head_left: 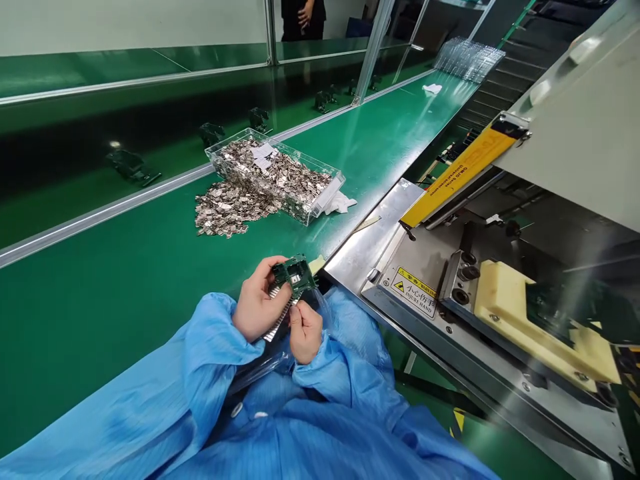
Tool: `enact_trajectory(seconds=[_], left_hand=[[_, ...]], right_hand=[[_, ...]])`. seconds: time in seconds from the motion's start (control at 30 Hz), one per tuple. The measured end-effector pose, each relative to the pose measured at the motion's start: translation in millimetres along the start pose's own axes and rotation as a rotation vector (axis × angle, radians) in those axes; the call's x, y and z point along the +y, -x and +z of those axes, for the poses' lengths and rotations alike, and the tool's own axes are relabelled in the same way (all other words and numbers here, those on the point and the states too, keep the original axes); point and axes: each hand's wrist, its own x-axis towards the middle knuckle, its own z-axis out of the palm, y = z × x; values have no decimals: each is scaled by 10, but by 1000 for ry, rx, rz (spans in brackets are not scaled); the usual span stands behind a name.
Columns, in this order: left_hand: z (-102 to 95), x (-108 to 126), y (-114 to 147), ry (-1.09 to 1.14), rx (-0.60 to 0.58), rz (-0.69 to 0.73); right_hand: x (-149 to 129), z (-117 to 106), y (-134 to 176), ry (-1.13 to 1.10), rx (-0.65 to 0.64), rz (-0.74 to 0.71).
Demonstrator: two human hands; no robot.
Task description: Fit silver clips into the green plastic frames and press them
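Note:
My left hand (256,307) is closed around a dark green plastic part (303,280) with a square opening, held above my lap. A ribbed silvery strip (276,327) hangs under that hand, and its upper end is hidden behind the thumb. Just below the green part, my right hand (306,337) has thumb and forefinger pinched together close to its lower edge. Whatever sits between those fingertips is too small to make out. Clear plastic film (267,368) lies across my lap beneath the hands.
On the green bench (125,293), a clear tray (327,197) full of small metal pieces stands beside a loose pile (227,210). Dark green parts (133,167) sit on the line behind. At right is a machine with a yellow light curtain (460,173) and a warning label (415,291). A person (303,20) stands beyond.

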Motion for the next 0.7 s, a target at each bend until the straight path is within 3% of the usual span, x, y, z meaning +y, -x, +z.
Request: enact_trajectory(seconds=[0.2,0.37,0.5,0.6,0.7], left_hand=[[-12,-16,-61,8,33,1],[-8,51,-142,184,81,-8],[-44,159,-56,288,113,-22],[-82,193,104,296,22,-52],[-87,175,228,272,-60,-65]], right_hand=[[215,-206,-104,154,-180,27],[251,-351,-139,274,-201,59],[-5,-538,-108,293,-213,10],[-320,-695,-87,252,-172,-75],[-616,-733,-94,142,-41,-170]])
